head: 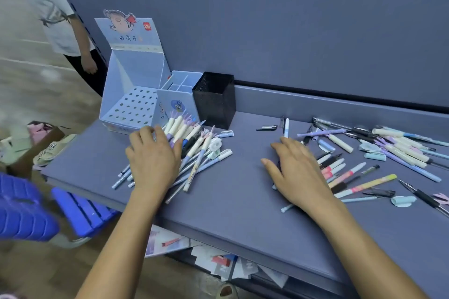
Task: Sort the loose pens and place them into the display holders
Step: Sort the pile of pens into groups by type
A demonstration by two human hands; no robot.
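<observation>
My left hand point(152, 158) lies palm down with spread fingers on a pile of loose pens point(194, 145) in front of the light blue cardboard display holder point(132, 104) with rows of holes. My right hand point(295, 172) rests flat over several pens at the left edge of a second scatter of pens point(379, 153) on the right; a pen tip sticks out below its wrist. A clear blue divided organizer point(182, 80) and a black mesh pen cup point(215, 99) stand behind the left pile. Neither hand grips a pen.
All this sits on a grey-blue shelf point(230, 192) backed by a grey wall panel. A lone white-blue pen point(286, 127) and a black clip point(267, 128) lie mid-shelf. Blue plastic crates point(29, 211) sit at lower left; a person point(70, 39) stands behind the holder.
</observation>
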